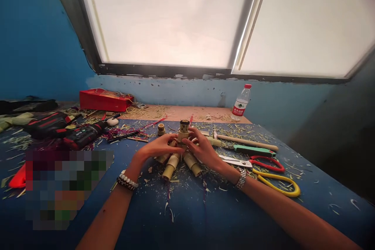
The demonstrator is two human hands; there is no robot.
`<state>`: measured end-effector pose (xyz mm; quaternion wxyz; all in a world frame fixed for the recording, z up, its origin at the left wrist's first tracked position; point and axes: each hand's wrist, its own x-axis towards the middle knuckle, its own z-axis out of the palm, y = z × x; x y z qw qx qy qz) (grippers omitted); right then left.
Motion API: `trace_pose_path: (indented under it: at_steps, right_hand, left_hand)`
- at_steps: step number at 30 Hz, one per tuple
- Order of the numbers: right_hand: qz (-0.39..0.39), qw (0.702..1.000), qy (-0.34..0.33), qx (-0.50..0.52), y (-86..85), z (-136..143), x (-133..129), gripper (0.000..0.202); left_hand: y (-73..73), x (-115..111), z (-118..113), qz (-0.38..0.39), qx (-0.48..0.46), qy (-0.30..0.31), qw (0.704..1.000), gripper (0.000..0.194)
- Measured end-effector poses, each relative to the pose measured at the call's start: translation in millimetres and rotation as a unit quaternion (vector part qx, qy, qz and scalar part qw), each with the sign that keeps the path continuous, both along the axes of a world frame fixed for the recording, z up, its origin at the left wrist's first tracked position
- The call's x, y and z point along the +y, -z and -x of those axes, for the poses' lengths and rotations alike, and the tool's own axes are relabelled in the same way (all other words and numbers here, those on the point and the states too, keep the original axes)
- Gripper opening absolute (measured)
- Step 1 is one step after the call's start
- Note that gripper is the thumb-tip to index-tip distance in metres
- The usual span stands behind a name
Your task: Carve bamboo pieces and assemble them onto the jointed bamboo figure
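Note:
A figure made of bamboo segments stands upright at the middle of the table. Its dark-topped head piece (184, 126) carries dark markings, and a paler bamboo section (183, 136) sits beneath it. Two bamboo tubes (171, 167) splay out at the front toward me, with cords trailing below. My left hand (159, 145) grips the figure from the left, thumb and fingers closed at its upper body. From the right, my right hand (202, 149) pinches the same upper part. Both hands partly hide the middle of the figure.
Scissors (263, 164) with red and yellow handles, a green-handled tool (254, 150) and a wooden-handled hammer (246, 140) lie right. A water bottle (241, 103) stands behind. Left are power drills (84, 134), a red box (105, 100) and a small bamboo piece (161, 129). Shavings litter the table.

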<state>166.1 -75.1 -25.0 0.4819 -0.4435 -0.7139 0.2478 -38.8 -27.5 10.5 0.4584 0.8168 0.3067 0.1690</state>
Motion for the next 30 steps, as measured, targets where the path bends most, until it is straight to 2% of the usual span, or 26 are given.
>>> trace_pose_path:
  at_steps: [7, 14, 20, 25, 30]
  right_hand:
    - [0.025, 0.999, -0.014, 0.02, -4.2, -3, 2, 0.045]
    - [0.041, 0.999, -0.03, 0.015, -7.8, -3, -4, 0.039]
    - [0.044, 0.998, -0.048, 0.001, -10.7, -5, -8, 0.048]
    - [0.066, 0.994, -0.091, -0.005, -10.6, -11, -9, 0.052]
    - [0.072, 0.99, -0.108, -0.047, -8.3, -12, -11, 0.077]
  left_hand:
    - [3.1, -3, -9, -0.022, 0.009, -0.012, 1.0, 0.05]
    - [9.6, 5, -5, -0.029, -0.016, 0.018, 0.999, 0.053]
    - [8.3, 4, -5, 0.01, -0.056, 0.009, 0.998, 0.058]
    - [8.0, 6, -7, 0.025, -0.043, -0.021, 0.999, 0.058]
    - [14.2, 1, 0, 0.058, -0.076, -0.049, 0.994, 0.053]
